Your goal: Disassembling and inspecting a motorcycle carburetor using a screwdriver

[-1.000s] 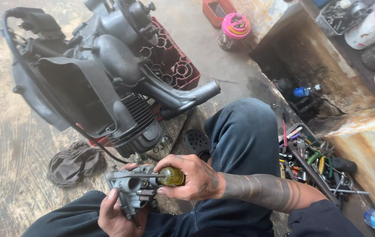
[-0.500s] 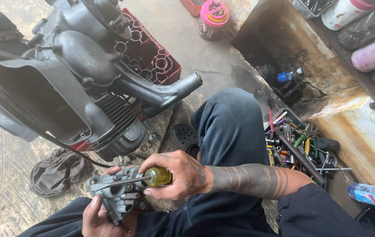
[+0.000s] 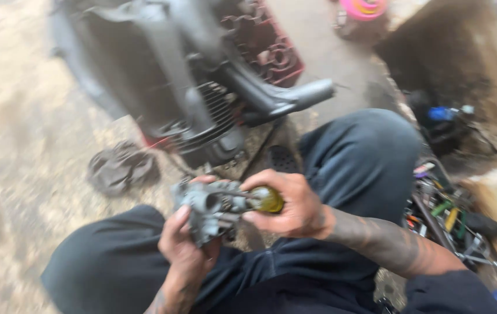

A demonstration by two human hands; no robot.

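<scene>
— What has moved since the frame before?

— Our view has swung and dropped closer; the engine assembly (image 3: 202,99) now fills the upper left and the whole picture is blurred. Our two hands have stayed together at the lap, on the same grey metal part.

— How do the fingers stand?

— The fingers (image 3: 181,218) of our left hand (image 3: 187,256) are curled shut around the underside of the grey carburettor (image 3: 213,206), holding it from below. Our right hand (image 3: 289,203) is closed on the yellow-green handle of a screwdriver (image 3: 266,199), thumb and fingers wrapped round it, with the shaft pointing left into the carburettor body.

— And where is the carburettor?

— Held up over our lap, between our knees in dark blue trousers (image 3: 364,163), just below the engine assembly and apart from it.

— What lies further out?

— A dark crumpled rag (image 3: 121,168) lies on the concrete floor (image 3: 15,145) to the left of the hands. The engine leans against a red plastic crate (image 3: 271,52). Its grey pipe (image 3: 295,96) points right, above our right knee. At the right, a pile of hand tools (image 3: 446,212) lies beside our leg. A pink-lidded container (image 3: 363,9) is at the top edge.
</scene>
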